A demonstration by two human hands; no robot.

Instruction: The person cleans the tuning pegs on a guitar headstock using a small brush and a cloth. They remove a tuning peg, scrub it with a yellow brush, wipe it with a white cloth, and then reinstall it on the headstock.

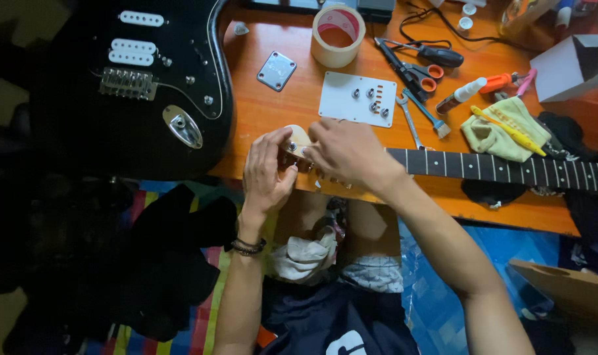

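Head view: both hands on the headstock end of a detached guitar neck (503,167) at the table's near edge.

Left hand (267,172) and right hand (345,152) pinch the pale headstock (299,139) between closed fingers; the neck's long axis runs rightward from them. One black guitar body (148,85) lies left; one white plate (357,98) holds several small metal parts, just beyond.

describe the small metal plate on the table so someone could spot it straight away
Start at the black guitar body on the orange table. Just right of it, below the tape roll, lies the small metal plate. Unlike the bigger white plate beside it, it is shiny, with a hole at each corner.
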